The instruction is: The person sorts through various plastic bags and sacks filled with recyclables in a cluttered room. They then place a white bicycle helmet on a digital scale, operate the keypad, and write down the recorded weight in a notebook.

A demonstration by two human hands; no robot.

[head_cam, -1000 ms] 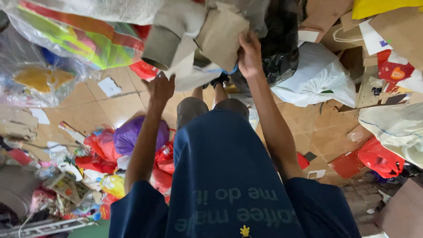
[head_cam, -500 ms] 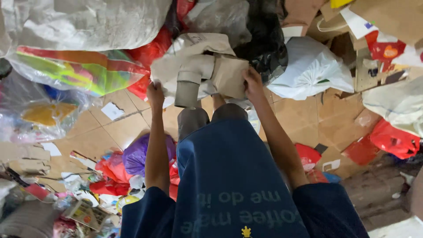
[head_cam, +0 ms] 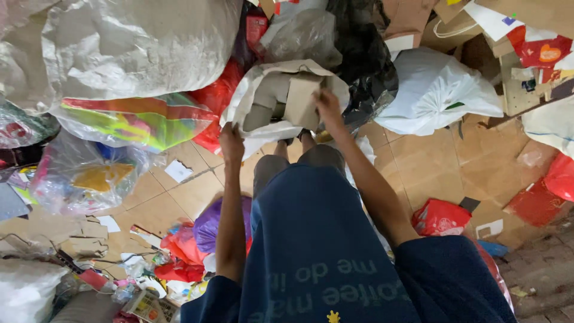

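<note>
Item: white sack (head_cam: 251,128), open-mouthed, at 12 o'clock from the body, held up just above the knees. Contents: flattened brown cardboard pieces (head_cam: 299,98), stood on edge inside, tops poking out of the mouth.

Left hand (head_cam: 231,142): fingers closed on the sack's near rim at approx. 10 o'clock of the mouth, pulling it open.
Right hand (head_cam: 327,103): at 2 o'clock of the mouth, fingers pinched on the edge of the cardboard pieces; can't tell whether it also catches the sack rim.

Surroundings, outward:
- Black plastic bag (head_cam: 359,54), touching the sack at 1 o'clock.
- Tied white bag (head_cam: 436,90), 2–3 o'clock, just beside the black one.
- Red bag (head_cam: 218,104), behind the sack at 10 o'clock.
- Large grey-white sack (head_cam: 131,48), 10–11 o'clock, w/ a striped multicolour bag (head_cam: 131,122) under it.
- Clear bag w/ yellow item (head_cam: 89,176), 9 o'clock.
- Tiled floor (head_cam: 442,161) w/ loose scraps; purple bag (head_cam: 215,224) and red wrappers near the left leg.

Risks (judgement):
- Sack held by one rim point only; thin edge may slip from the left hand and the mouth collapse, cardboard spilling to the floor.
- Stiff cardboard corners may snag or tear the sack wall if forced down.
- Black bag leans on the sack; a tug could bring it down.
- Floor litter underfoot: trip or slide hazard when stepping.
</note>
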